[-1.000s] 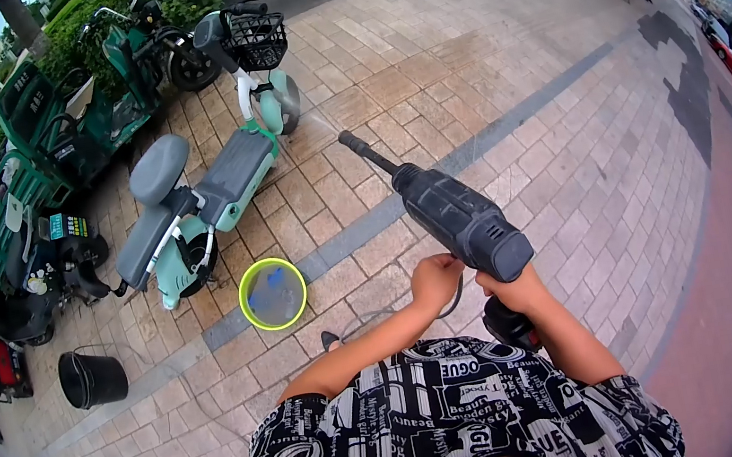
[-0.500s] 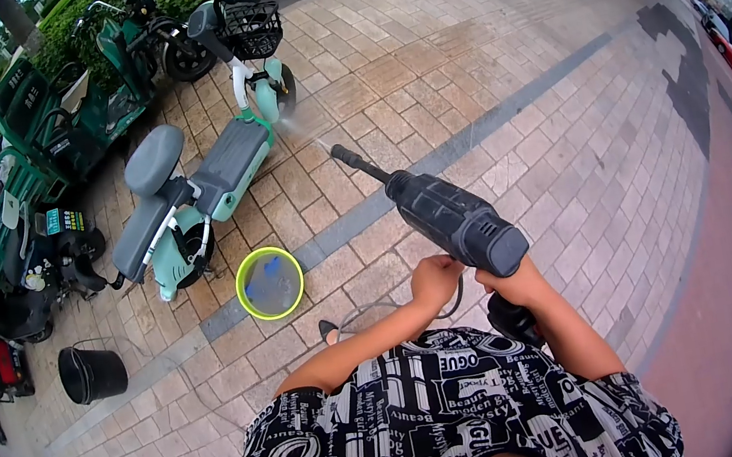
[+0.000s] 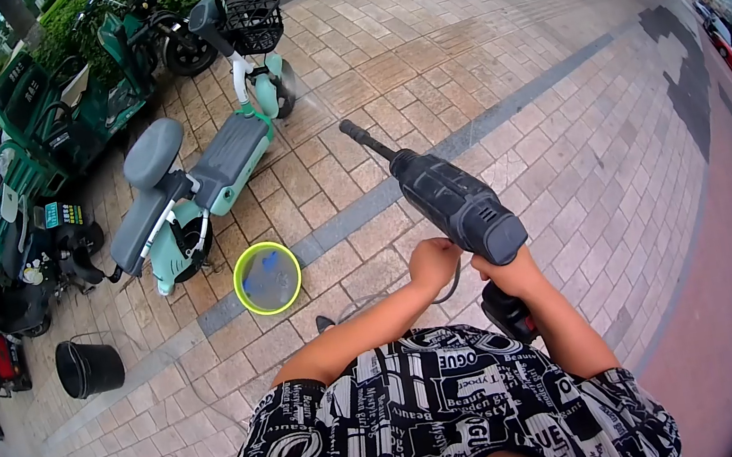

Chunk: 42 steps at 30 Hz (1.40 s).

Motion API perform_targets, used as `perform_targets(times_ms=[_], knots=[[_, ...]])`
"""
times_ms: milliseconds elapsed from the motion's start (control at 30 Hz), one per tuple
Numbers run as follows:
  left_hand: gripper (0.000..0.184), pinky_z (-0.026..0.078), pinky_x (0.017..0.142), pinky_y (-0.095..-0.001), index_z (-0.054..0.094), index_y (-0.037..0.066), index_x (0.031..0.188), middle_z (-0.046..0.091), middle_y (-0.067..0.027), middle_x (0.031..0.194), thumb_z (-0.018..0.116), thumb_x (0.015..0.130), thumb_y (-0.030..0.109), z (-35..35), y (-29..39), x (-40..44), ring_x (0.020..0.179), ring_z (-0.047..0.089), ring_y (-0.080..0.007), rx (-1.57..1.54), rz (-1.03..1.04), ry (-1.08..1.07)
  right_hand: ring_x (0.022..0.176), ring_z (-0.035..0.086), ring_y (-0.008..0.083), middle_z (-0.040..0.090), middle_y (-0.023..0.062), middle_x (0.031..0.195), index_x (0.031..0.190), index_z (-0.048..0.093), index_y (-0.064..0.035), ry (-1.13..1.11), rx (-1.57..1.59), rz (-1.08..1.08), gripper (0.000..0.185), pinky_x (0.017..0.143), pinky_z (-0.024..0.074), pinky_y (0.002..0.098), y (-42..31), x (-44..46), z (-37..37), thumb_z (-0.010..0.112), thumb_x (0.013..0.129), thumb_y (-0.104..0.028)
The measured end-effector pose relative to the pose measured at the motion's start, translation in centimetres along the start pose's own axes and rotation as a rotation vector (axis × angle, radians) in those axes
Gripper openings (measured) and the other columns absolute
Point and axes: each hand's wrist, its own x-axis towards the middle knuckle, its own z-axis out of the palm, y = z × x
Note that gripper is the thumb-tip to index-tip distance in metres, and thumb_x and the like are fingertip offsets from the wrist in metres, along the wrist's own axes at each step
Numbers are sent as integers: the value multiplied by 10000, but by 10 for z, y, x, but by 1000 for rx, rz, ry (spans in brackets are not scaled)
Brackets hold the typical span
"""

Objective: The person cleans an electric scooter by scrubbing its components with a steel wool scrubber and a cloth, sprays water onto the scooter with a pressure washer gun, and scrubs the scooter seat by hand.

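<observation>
My right hand [image 3: 509,275] is wrapped round the handle of a black cordless pressure washer gun [image 3: 453,200]. The gun's nozzle [image 3: 361,136] points away and left, toward the front wheel of a mint-green electric scooter [image 3: 226,160]. Faint spray shows beside that wheel. Under the gun body, my left hand [image 3: 434,263] is closed at the thin hose [image 3: 452,288], its fingertips partly hidden. The battery end [image 3: 508,311] sticks out below my right hand.
A yellow-rimmed bucket [image 3: 239,287] with water and something blue in it stands behind the scooter. Farther left are a black bucket [image 3: 89,368], a green cargo tricycle [image 3: 42,117] and other parked bikes. Thin hose lies across the paving [image 3: 490,46].
The nozzle has shifted slightly right and up in view. The spray was bright at the nozzle and low by the front wheel; now only faint mist shows, higher beside the wheel.
</observation>
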Motion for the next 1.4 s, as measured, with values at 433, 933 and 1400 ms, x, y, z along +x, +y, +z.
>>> perform_targets(times_ms=[433, 933, 1400], knots=[[278, 446, 552, -395, 695, 39, 747, 615, -167, 622, 653, 777, 312, -4, 11, -16, 605, 624, -316, -84, -46, -53, 549, 548, 118, 579, 40, 692, 936, 575, 9, -62, -14, -15, 225, 498, 451, 285, -2, -10, -11, 651, 733, -50], [299, 446, 562, -377, 700, 38, 762, 622, -145, 622, 649, 796, 331, -3, 12, -27, 590, 619, -279, -128, -93, -101, 524, 542, 119, 566, 26, 631, 849, 591, -12, -38, 12, 21, 124, 488, 438, 287, 6, -19, -16, 624, 736, -52], [306, 461, 596, -401, 703, 39, 783, 641, -162, 659, 641, 799, 338, 9, -7, -47, 637, 636, -313, -173, -136, -73, 526, 535, 116, 564, 21, 653, 846, 582, -16, -164, -70, 24, 123, 481, 433, 279, 6, -23, -15, 618, 729, -34]])
